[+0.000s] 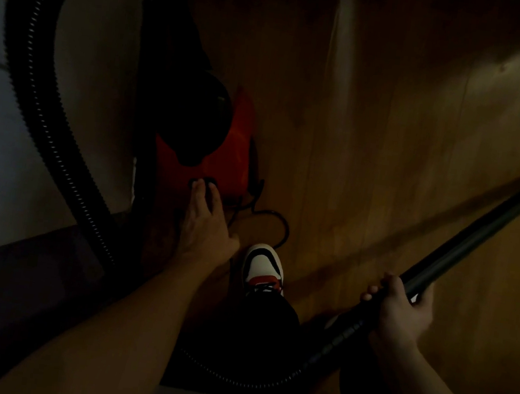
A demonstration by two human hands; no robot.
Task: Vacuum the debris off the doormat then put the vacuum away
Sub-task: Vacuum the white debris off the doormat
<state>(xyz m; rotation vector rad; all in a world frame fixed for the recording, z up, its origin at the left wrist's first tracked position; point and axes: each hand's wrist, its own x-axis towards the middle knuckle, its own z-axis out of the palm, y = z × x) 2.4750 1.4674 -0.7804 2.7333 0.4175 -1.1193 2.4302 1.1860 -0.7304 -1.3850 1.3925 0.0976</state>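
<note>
Head view looks down in dim light at the red vacuum [235, 147], which sits on the wooden floor [395, 115] at the left against a pale wall, just beyond the person's shoe [261, 264]. The left hand [205, 226] reaches down with its fingers stretched out and the fingertips touching a dark button [211, 181] on the near end of the body. This looks like the power switch being worked, though whether on or off cannot be told. The right hand [402, 311] is curled round the black wand [486, 226], which slants away to the far right. No doormat shows clearly, so the next move likely calls for swinging the wand toward it, or, if cleaning is done, gathering the parts for storage. The vacuum is a squat canister with a dark rounded top, and its ribbed black hose [34, 68] arches high on the left and loops back near the legs. A thin cord [281, 223] trails beside it.
</note>
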